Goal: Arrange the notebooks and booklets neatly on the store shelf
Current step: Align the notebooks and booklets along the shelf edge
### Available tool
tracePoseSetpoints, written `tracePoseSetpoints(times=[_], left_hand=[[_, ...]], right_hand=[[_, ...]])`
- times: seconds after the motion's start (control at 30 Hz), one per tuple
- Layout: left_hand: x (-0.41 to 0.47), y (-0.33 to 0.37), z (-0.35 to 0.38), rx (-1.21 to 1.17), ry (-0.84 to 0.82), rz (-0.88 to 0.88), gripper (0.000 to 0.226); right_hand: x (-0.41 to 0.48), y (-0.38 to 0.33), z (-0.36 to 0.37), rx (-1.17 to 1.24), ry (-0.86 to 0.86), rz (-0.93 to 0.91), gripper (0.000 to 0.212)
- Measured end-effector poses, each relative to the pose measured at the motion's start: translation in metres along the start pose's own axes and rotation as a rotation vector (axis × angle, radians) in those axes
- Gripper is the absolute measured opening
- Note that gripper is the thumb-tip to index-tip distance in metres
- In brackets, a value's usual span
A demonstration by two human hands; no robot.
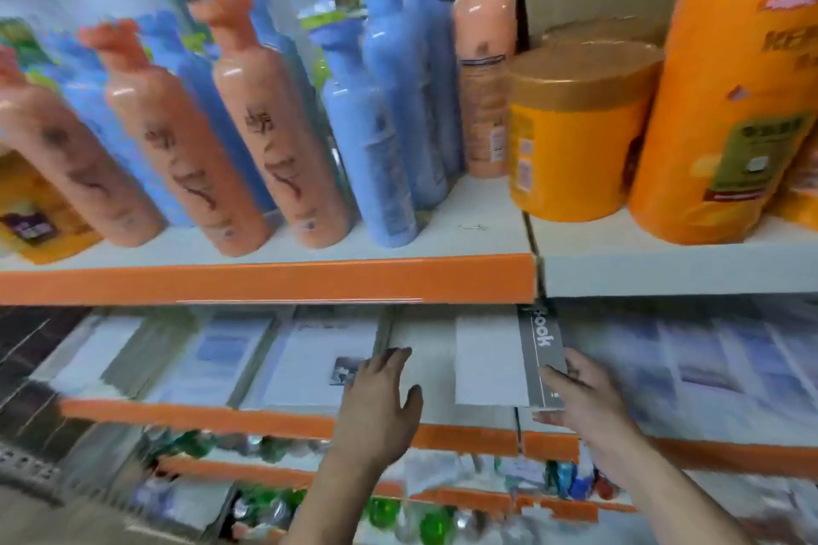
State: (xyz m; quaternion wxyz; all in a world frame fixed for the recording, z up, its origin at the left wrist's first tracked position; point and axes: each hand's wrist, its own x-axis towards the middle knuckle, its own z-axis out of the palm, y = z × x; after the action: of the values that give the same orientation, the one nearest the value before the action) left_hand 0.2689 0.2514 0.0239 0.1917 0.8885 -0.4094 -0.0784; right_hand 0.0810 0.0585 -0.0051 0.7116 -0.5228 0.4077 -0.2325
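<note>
Store shelving with orange front edges fills the view, and the upper shelf (265, 279) carries peach bottles (274, 137), blue bottles (376, 146) and an orange tub (571, 146). Below it, at about 6 o'clock in the frame, the notebook shelf (221, 412) holds rows of pale booklets (310, 367) lying flat, with blurred stacks at 4 o'clock. The left hand (380, 398) lies spread with straight fingers over a bare strip of shelf, its fingertips touching the edge of a booklet at its 10 o'clock. The right hand (588, 394) pinches the near end of a grey notebook (538, 345), thumb on the cover, just beside a white booklet (487, 367) at its 9 o'clock. The step in hand looks like seating this grey notebook into the row. Next, it likely needs to slide toward 12 o'clock until its near edge lines up with its neighbours, square to the shelf front, while the left hand steadies the adjoining pile. Motion blur hides whether the notebook rests fully on the shelf.
</note>
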Motion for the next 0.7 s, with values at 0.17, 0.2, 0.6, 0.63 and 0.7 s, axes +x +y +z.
tracePoseSetpoints(times=[0.17,0.2,0.6,0.63,0.7], left_hand=[[-0.026,-0.099,-0.033,-0.023,0.043,-0.082,0.052],[-0.030,-0.113,-0.038,-0.034,0.041,-0.093,0.052],[-0.026,-0.189,-0.054,-0.148,0.020,-0.232,0.054],[-0.026,-0.193,-0.057,-0.146,0.017,-0.241,0.053],[-0.026,-0.204,-0.063,-0.160,0.017,-0.266,0.053]], right_hand=[[-0.011,0.016,0.102,-0.001,-0.076,0.004,0.044],[-0.013,0.018,0.117,-0.001,-0.079,0.012,0.055],[0.002,0.028,0.197,-0.055,-0.212,0.042,0.047],[0.005,0.025,0.205,-0.041,-0.220,0.048,0.040],[0.008,0.021,0.223,-0.035,-0.248,0.059,0.031]])
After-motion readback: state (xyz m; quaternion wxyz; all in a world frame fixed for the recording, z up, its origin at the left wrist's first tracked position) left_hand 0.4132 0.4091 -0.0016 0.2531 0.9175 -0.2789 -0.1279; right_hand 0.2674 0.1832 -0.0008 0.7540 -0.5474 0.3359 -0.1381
